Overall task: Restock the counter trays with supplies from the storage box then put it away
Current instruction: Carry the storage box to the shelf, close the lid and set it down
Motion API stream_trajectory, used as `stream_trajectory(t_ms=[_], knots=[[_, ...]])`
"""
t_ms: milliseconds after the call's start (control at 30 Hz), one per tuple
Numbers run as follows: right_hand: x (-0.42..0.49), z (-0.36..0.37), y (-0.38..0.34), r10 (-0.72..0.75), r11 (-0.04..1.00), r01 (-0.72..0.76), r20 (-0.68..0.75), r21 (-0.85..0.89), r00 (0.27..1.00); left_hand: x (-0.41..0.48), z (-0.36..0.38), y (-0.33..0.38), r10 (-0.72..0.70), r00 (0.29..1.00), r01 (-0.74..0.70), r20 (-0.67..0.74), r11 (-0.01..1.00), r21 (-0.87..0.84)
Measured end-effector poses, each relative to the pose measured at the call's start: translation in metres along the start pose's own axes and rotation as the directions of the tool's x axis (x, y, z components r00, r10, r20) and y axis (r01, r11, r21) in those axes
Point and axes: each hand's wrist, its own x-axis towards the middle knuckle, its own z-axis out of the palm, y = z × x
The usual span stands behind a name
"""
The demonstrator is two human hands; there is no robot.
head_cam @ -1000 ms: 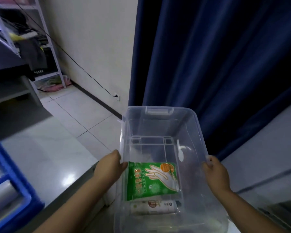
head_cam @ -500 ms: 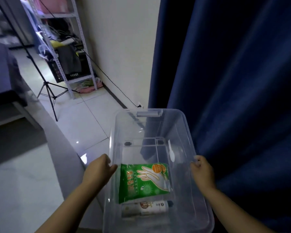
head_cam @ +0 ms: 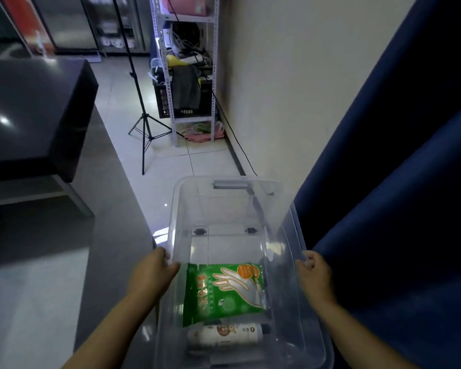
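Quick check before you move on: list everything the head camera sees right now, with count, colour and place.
storage box: 1, clear, open-topped, held out in front
glove packet: 1, green, flat on the box's floor
bottle: 1, white, on its side in the box, nearer the person than the packet
curtain: 1, dark blue, right side
shelving rack: 1, white metal, against the far wall
crate: 1, black, on the rack
tripod: 1, black, on the floor left of the rack
counter: 1, dark, left
cable: 1, black, down the wall
left hand: grips the box's left rim
right hand: grips the box's right rim
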Motion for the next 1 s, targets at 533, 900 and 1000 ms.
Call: stream_trajectory(t_ms=[533,900,1000], knots=[[0.234,0.121,-0.153,-0.108,0.987,0.112,0.049,-0.112,0.993,0.257,-0.055,0.038,-0.136,0.985,0.109,-0.111,0.970,-0.218],[0.421,0.238,-0.225,-0.148,0.975,0.184,0.254,-0.125,0.956,0.421,-0.066,0.045,-0.360,0.929,0.318,-0.084,0.896,-0.311],[0.469,0.268,-0.254,-0.158,0.966,0.217,0.346,-0.138,0.925,0.462,-0.078,0.053,-0.436,0.891,0.388,-0.122,0.875,-0.291]])
